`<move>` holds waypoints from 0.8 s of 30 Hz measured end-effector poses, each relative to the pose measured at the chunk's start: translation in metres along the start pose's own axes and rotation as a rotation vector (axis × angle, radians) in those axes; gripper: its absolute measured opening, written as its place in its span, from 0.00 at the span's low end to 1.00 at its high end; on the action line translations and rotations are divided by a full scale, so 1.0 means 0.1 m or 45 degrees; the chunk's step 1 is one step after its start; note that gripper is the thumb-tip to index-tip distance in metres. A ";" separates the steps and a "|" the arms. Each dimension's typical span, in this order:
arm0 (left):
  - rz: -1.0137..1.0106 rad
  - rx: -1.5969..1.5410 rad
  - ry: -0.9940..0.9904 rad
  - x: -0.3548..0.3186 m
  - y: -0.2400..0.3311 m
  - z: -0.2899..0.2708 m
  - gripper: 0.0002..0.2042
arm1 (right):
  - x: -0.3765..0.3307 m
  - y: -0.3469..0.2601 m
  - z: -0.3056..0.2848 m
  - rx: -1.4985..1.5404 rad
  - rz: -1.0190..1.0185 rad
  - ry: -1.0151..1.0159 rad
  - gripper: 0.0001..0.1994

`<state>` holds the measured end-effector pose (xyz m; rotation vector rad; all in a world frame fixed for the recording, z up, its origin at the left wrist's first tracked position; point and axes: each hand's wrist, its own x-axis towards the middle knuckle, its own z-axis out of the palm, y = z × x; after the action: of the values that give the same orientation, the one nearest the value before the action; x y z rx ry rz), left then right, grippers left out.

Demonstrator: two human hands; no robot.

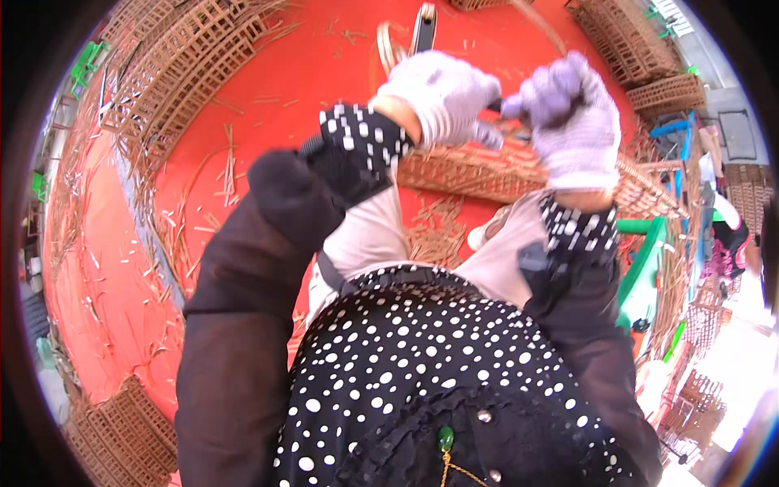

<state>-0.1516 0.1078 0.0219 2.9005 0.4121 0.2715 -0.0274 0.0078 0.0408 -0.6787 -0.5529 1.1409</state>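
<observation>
My left hand (442, 93), in a pale glove, is raised over a woven wicker piece (475, 174), its fingers bent toward my right hand. My right hand (572, 126), gloved alike with purple fingertips, faces it with its fingers curled in. A small dark thing (495, 105) shows between the two hands, too little of it visible to name. Just beyond my left hand, a narrow black tool with a metallic edge (423, 31) sticks up; whether that hand touches it cannot be told. Beside it curves a pale cane strip (385, 49). The wicker piece lies across my legs.
Stacked wicker panels (182, 69) stand at the far left, with more wicker (629, 45) at the far right. Cane scraps (231, 166) litter the red floor covering (316, 89). A green frame (643, 276) stands by my right arm. Another person (729, 239) is at the right edge.
</observation>
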 end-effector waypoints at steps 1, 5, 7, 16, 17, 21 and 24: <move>-0.011 0.012 0.033 -0.03 0.01 0.06 0.22 | -0.06 0.02 0.05 0.009 0.012 -0.032 0.21; 0.029 0.034 0.180 -0.15 0.08 0.21 0.21 | -0.38 0.05 0.23 -0.066 -0.047 0.170 0.21; 0.067 0.047 0.255 -0.20 0.11 0.26 0.22 | -0.50 0.02 0.42 -0.190 -0.088 0.349 0.20; 0.203 0.132 0.556 -0.38 0.19 0.49 0.21 | -0.65 0.00 0.72 -0.534 -0.173 0.427 0.17; 0.191 0.165 0.578 -0.39 0.22 0.51 0.19 | -0.62 -0.02 0.69 -0.578 -0.166 0.352 0.16; 0.152 0.128 0.691 -0.58 0.25 0.44 0.13 | -0.48 -0.01 0.83 -1.064 -0.132 0.298 0.21; 0.177 0.036 0.669 -0.55 0.30 0.49 0.16 | -0.28 -0.07 0.70 -0.985 -0.029 0.214 0.21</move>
<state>-0.1854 0.0548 -0.0270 2.8561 0.2879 1.0661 -0.0817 -0.0064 0.0913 -1.4127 -0.8618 0.8169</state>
